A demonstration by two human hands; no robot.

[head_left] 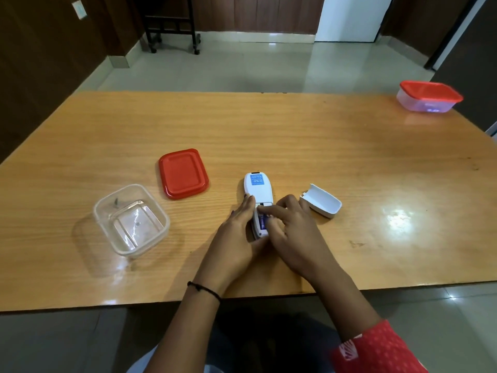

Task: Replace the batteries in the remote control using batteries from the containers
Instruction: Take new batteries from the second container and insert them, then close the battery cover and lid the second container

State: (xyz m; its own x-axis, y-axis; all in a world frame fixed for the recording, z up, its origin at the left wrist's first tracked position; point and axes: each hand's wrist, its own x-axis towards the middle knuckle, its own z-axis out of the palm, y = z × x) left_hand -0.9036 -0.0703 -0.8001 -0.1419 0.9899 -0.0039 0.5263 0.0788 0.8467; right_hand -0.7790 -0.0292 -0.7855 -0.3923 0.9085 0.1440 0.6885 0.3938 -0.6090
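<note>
A white remote control [258,188] lies face down on the wooden table [349,162], its battery bay uncovered. My left hand [236,235] holds the remote's left side and lower end. My right hand [293,230] presses its index finger on a battery [263,219] in the bay. The white battery cover [321,201] lies upside down just right of the remote. A clear open container [131,220] stands at the left and looks empty. Its red lid [183,172] lies beyond it.
A second clear container with a red lid on [429,96] stands at the far right corner of the table. Beyond the table are a tiled floor and a dark wheeled stand [172,22].
</note>
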